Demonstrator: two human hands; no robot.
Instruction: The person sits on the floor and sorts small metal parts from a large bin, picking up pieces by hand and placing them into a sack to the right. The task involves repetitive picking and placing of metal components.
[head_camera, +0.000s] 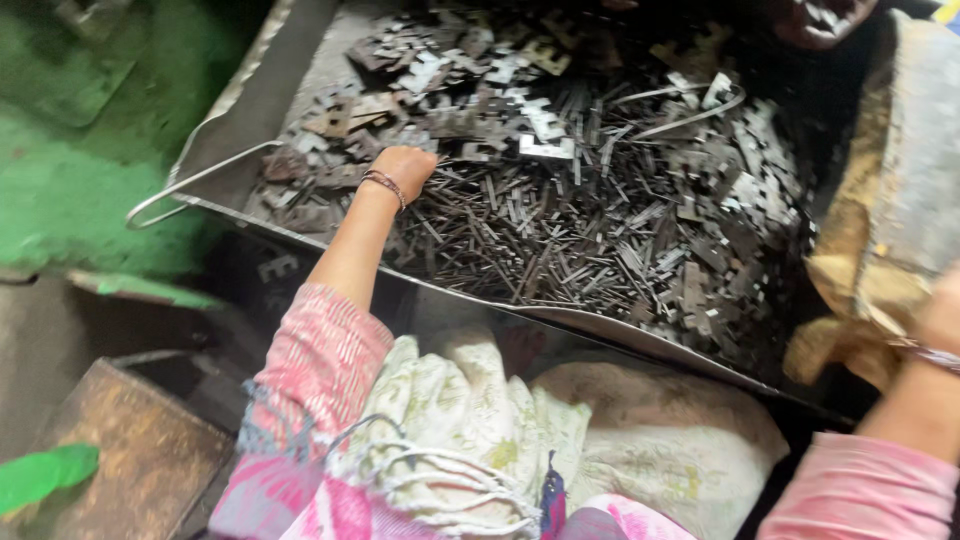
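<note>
In the metal tray (300, 80), toward its near-left part, the left hand (403, 168) rests knuckles-up on the heap of small dark metal pieces (600, 220). Fingers curled down into the pile; whether they enclose any piece cannot be told, since the fingertips are buried. A thin bracelet (385, 184) sits at that wrist; pink patterned sleeve (320, 350) covers the forearm from mid-arm down.

Heap: flat stamped pieces, some notched plates, many narrow strips, lying every way and filling most of the tray. Lighter, shinier plates cluster toward the far middle. A wire handle (190, 185) loops out from the tray's left edge.

Right hand (940, 315) at the right frame edge, blurred and partly cut off. It touches a dusty tan sack (890, 220) that stands against the tray's right side; grip appears closed on the fabric, but blur prevents certainty. A bangle (930, 352) shows at this wrist.

Below the tray's near rim: pale printed cloth (460, 420) over the person's lap. Green painted surface (70, 180) to the far left; a rusty brown box (140, 450) at lower left.
</note>
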